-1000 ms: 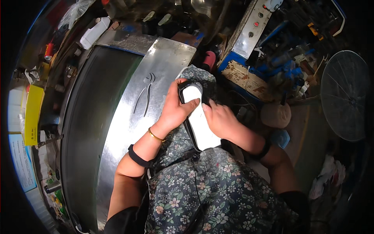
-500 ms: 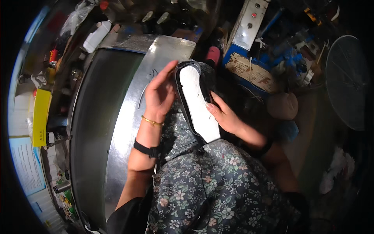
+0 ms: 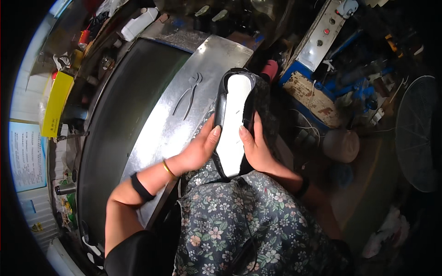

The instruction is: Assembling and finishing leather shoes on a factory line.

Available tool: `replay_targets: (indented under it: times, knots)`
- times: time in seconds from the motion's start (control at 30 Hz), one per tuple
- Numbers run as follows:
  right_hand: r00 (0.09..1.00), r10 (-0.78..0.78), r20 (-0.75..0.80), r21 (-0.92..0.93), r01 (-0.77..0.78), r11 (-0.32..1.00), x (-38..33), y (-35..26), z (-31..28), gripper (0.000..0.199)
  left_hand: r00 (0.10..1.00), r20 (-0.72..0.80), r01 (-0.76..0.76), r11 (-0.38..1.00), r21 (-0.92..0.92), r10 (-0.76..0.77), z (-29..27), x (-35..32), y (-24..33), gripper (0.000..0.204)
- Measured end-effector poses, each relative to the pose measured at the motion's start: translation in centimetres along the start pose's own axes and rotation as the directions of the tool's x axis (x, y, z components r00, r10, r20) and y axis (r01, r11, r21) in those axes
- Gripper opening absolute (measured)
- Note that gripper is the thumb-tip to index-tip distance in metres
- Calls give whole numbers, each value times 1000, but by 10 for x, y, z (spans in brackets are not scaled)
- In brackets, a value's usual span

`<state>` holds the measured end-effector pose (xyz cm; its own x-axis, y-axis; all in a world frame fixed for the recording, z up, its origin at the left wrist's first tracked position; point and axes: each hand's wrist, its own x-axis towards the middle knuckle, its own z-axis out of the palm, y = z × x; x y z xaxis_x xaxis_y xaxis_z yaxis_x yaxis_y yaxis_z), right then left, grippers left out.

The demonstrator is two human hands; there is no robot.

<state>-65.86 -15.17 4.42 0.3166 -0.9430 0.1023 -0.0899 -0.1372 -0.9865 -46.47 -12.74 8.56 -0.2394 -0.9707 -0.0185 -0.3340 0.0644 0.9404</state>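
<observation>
A black shoe upper with a white insole board is held sole side up in front of me, its rounded end pointing away. My left hand grips its left edge, thumb on the rim and fingers underneath. On the opposite edge my right hand holds it, the thumb resting by the white board and the fingers along the black side. The narrower near end reaches the floral apron over my lap. Pliers with dark handles lie on the metal tabletop, left of the shoe.
A dark conveyor belt curves along the left side of the metal top. Beyond it stand a white bottle and a yellow sign. At right are a control box with buttons, a rounded pale container and a large fan.
My left hand has come down from beside the shoe's far end and closed on its left edge. The shoe has turned straighter. The view has shifted, and the pliers show fully.
</observation>
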Motion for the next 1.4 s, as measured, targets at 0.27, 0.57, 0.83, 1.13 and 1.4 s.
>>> replay_targets:
  times: [0.27,0.57,0.83,1.13,1.4]
  knots:
    - [999,-28,-15,-303,23,953,-2,-9,1,78,901,-411,8,942,334,138,43,-5,-27,51]
    - [965,114,237,-417,-5,909,-13,-20,-22,87,985,111,170,594,-786,-135,-23,90,24,68]
    - [989,41,139,296,-81,952,86,-42,-49,51,997,-72,-10,938,-345,-15,6,87,19,40]
    - [989,-145,6,-143,144,979,97,-54,-28,26,992,97,-32,897,-440,82,-7,95,8,55]
    - [973,-154,173,-25,160,987,88,-43,-42,41,987,133,-46,950,-309,91,-17,97,1,79]
